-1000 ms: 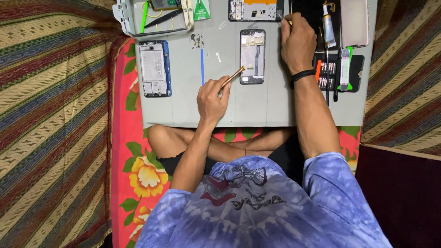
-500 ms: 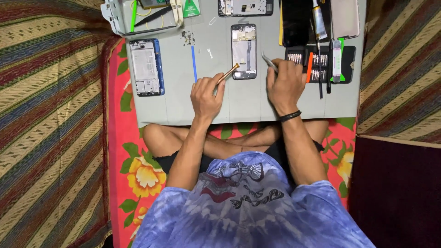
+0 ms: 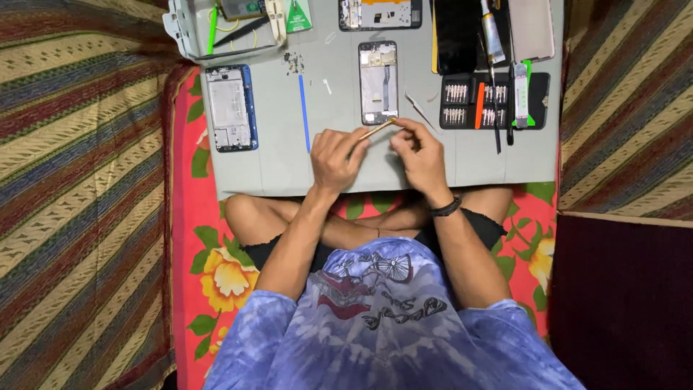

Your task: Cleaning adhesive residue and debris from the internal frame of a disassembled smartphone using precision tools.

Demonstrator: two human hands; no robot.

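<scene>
The surface (image 3: 289, 162) looks matt grey and smooth; the thin stick (image 3: 375, 131) looks like pale wood; the opened phone frame (image 3: 378, 81) shows dull metal; the striped cloth (image 3: 79, 180) looks coarsely woven.

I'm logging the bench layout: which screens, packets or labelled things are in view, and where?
Dark phone screen panel: top right of grey mat, black rectangle.
Green packet: top edge beside the white tray, small, green.
Opened phone: centre, above both hands, pale insides.
Blue-framed phone: left, face down.
</scene>
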